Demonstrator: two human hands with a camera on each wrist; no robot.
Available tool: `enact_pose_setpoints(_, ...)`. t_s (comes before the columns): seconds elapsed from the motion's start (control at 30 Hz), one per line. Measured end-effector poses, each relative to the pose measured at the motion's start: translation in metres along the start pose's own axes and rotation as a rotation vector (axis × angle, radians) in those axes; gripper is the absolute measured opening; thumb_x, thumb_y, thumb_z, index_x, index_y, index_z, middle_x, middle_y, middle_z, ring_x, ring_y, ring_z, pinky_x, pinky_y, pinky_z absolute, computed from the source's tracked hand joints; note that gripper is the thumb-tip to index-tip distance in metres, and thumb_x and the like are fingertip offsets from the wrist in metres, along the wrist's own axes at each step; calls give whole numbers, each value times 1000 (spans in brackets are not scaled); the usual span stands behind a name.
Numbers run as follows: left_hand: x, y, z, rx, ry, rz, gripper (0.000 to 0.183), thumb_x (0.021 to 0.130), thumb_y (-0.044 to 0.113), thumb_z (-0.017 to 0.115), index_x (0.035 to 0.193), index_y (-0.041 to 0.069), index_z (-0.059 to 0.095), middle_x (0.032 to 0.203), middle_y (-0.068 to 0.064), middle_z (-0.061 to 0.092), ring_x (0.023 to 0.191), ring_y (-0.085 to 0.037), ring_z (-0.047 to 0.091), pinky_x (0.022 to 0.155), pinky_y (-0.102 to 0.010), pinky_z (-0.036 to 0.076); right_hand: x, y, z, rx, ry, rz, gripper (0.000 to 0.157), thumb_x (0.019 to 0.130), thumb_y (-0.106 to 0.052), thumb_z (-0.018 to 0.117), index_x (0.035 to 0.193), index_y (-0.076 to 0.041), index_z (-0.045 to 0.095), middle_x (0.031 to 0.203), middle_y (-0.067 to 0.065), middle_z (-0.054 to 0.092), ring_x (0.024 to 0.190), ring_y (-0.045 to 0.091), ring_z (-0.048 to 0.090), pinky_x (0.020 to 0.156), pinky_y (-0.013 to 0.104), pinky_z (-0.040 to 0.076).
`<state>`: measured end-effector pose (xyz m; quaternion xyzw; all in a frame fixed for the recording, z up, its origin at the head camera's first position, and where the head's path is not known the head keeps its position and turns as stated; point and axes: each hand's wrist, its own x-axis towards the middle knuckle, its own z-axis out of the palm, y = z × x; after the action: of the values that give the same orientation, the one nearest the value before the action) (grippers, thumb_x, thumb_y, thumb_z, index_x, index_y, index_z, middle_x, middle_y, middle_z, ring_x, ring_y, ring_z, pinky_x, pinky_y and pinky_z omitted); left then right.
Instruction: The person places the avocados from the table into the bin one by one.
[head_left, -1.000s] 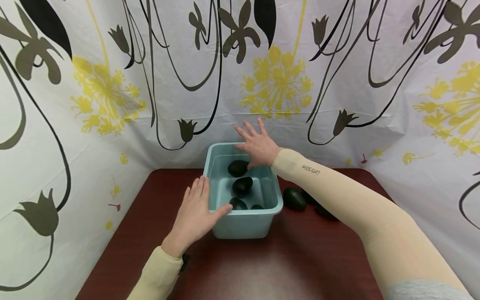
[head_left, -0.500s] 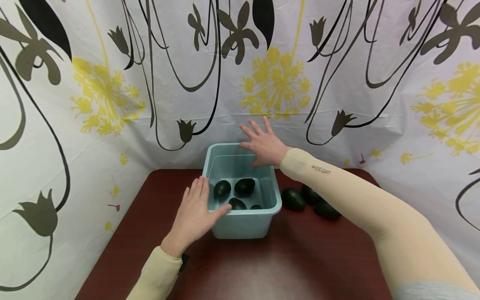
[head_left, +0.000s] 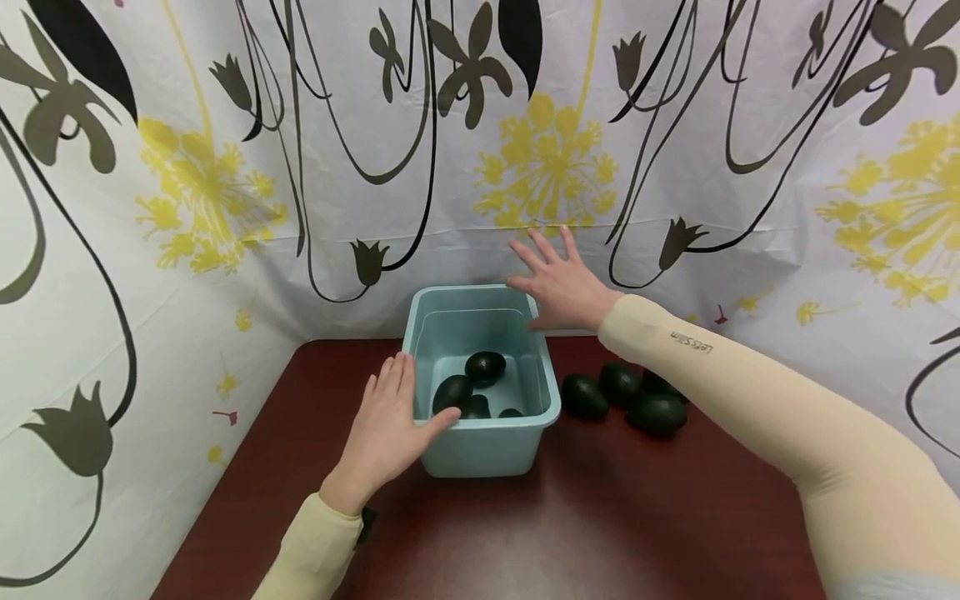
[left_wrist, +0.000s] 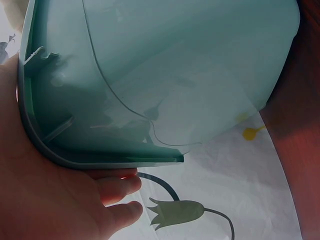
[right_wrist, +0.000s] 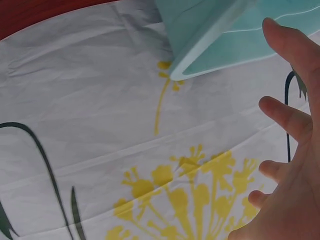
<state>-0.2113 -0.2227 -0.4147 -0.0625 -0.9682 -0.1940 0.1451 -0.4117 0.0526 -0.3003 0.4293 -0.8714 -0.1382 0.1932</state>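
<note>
A pale blue plastic bin [head_left: 483, 452] stands on the table with several dark green avocados [head_left: 485, 367] on its floor. My left hand [head_left: 386, 429] rests along its near left corner, fingers straight and thumb over the front rim; the left wrist view shows the palm [left_wrist: 55, 195] against the rim. Above the far right corner of the bin, my right hand [head_left: 566, 287] spreads its fingers and holds nothing. Its fingers [right_wrist: 287, 117] appear apart from the bin's edge in the right wrist view. The front wall partly hides the nearest avocados.
Several more avocados [head_left: 657, 414] lie on the dark red table [head_left: 600, 517] to the right of the bin, one partly behind my right forearm. A white cloth [head_left: 465, 192] with printed flowers hangs close behind the table and along its sides.
My right hand has moved right, away from over the bin's inside. One avocado has rolled from the back of the bin toward its near left, while another shifted slightly. The left hand stays put.
</note>
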Motion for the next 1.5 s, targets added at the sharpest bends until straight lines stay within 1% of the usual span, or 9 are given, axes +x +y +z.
enact_pose_setpoints(0.13,0,1,-1,1,14,9,116,85,86,41,159,-1,20,165,-17,16,152,-35,13,120,-55,12,-13,8,1,25,14,16,85,73,-62,82,146,-25,57,167,17,11,151,44,2,109,72,-13)
enact_pose_setpoints(0.27,0,1,-2,3,20,14,116,85,86,42,159,-1,21,165,-18,17,152,-36,15,120,-55,13,-26,13,5,39,7,30,84,76,-65,78,145,-23,57,167,17,10,151,44,1,109,73,-12)
enact_pose_setpoints(0.5,0,2,0,4,24,19,117,85,86,42,158,-2,22,165,-19,19,152,-36,15,120,-56,15,-45,23,19,17,-10,53,88,72,-67,80,145,-23,57,166,18,11,150,46,4,109,76,-6)
enact_pose_setpoints(0.67,0,2,0,-2,33,17,116,85,85,43,158,-2,23,164,-19,20,151,-36,16,120,-56,15,-56,27,33,22,-39,68,89,70,-66,82,144,-21,59,166,19,12,150,46,3,107,77,-7)
enact_pose_setpoints(0.9,0,1,1,4,34,22,116,85,85,42,158,-3,22,164,-20,20,151,-36,16,120,-56,15,-73,21,49,47,-134,112,86,73,-64,81,144,-21,58,166,19,11,150,47,3,109,76,-7)
enact_pose_setpoints(1.17,0,0,1,2,37,24,116,85,85,43,158,-3,22,164,-20,21,151,-36,16,120,-55,14,-86,17,74,82,-176,119,83,73,-64,81,141,-20,62,165,20,16,149,48,6,107,78,-5)
enact_pose_setpoints(1.37,-1,1,1,4,32,20,116,85,86,41,158,-2,22,164,-19,20,151,-35,16,120,-55,14,-89,13,85,92,-212,127,85,72,-67,80,142,-21,61,165,19,16,150,48,3,107,78,-3)
enact_pose_setpoints(1.5,-1,1,0,3,22,13,115,85,86,40,159,0,21,165,-18,18,152,-34,14,121,-53,13,-94,11,91,105,-221,125,87,72,-67,80,142,-21,60,165,19,17,149,48,4,107,77,-5)
